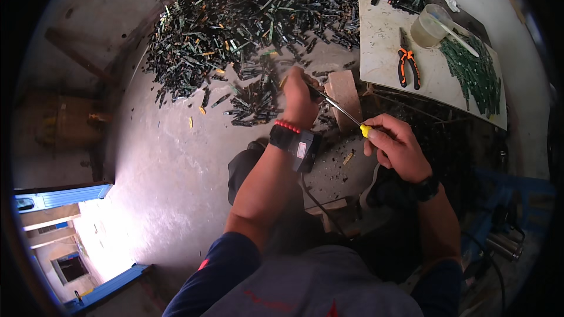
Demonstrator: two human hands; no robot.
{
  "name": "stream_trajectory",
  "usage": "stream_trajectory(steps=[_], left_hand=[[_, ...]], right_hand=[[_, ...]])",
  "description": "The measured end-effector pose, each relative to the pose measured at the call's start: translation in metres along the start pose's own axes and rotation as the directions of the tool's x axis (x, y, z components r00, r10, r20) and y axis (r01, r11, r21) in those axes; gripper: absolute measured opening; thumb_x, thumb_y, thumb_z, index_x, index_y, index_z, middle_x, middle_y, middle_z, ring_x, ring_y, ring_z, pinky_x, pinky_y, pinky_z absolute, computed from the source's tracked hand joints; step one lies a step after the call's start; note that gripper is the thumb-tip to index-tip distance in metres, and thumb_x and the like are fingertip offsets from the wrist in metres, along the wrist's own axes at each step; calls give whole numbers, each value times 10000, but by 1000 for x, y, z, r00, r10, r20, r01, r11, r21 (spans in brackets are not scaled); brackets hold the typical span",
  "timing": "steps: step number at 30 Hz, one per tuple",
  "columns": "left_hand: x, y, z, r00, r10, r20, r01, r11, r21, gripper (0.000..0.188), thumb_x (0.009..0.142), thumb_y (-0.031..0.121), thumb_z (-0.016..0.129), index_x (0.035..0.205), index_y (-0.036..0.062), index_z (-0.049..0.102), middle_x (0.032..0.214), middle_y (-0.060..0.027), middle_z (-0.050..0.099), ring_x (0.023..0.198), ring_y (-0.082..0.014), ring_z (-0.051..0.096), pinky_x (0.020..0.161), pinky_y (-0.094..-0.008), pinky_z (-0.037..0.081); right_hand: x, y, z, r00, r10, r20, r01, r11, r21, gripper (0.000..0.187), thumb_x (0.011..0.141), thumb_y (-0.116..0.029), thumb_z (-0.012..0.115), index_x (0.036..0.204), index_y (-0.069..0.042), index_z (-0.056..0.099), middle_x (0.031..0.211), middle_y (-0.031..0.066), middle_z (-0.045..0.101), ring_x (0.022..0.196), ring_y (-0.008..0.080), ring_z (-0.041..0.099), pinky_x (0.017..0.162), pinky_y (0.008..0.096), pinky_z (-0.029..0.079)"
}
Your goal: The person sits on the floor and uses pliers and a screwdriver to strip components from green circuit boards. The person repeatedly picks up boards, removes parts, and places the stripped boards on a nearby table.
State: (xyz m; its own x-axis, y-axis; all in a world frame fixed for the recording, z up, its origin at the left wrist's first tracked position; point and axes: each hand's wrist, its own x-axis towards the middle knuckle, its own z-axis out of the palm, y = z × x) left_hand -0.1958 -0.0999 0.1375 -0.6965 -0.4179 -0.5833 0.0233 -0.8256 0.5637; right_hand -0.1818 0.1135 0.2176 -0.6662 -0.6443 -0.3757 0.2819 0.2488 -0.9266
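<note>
My right hand (398, 148) is closed round the yellow handle of a screwdriver (343, 110). Its metal shaft points up and left toward my left hand (301, 98). The fingers of that hand curl round a small dark piece (315, 91), mostly hidden by them, and the shaft's tip meets it. Just right of my left hand, a reddish-brown brick (346, 98) rests on the floor. Dark crumbs and a small yellowish strip (348, 158) lie between my feet, below the brick.
A large heap of thin dark strips (252, 20) spreads across the floor ahead. At the right, a pale board (376, 53) bears orange-and-black pliers (408, 67), a clear plastic cup (427, 28) with a white stick (461, 41), and a pile of green strips (473, 67). Bright light enters at lower left.
</note>
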Motion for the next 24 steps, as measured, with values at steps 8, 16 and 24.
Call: stream_trajectory(steps=[8,16,24], left_hand=[[13,-4,-12,996,29,79,-33,998,54,219,832,292,448,744,91,449,589,-50,475,503,-174,475,423,-295,355],[-4,4,2,999,-4,32,4,1000,-2,172,845,173,462,702,88,418,606,-20,403,519,-135,380,471,-273,330],[-2,-7,1,997,11,75,-13,999,32,182,852,195,463,706,98,416,595,-12,397,514,-132,382,470,-279,339]], right_hand=[[-3,-1,-8,997,76,20,-77,993,95,201,910,-125,476,1035,20,537,725,99,566,483,61,411,391,181,285],[-3,-7,-12,992,124,38,-127,987,102,215,903,-149,483,1037,11,536,703,91,558,439,55,362,388,183,268],[2,2,-5,993,116,9,-116,986,120,208,909,-159,483,1040,-5,533,691,73,552,426,46,350,384,183,262]])
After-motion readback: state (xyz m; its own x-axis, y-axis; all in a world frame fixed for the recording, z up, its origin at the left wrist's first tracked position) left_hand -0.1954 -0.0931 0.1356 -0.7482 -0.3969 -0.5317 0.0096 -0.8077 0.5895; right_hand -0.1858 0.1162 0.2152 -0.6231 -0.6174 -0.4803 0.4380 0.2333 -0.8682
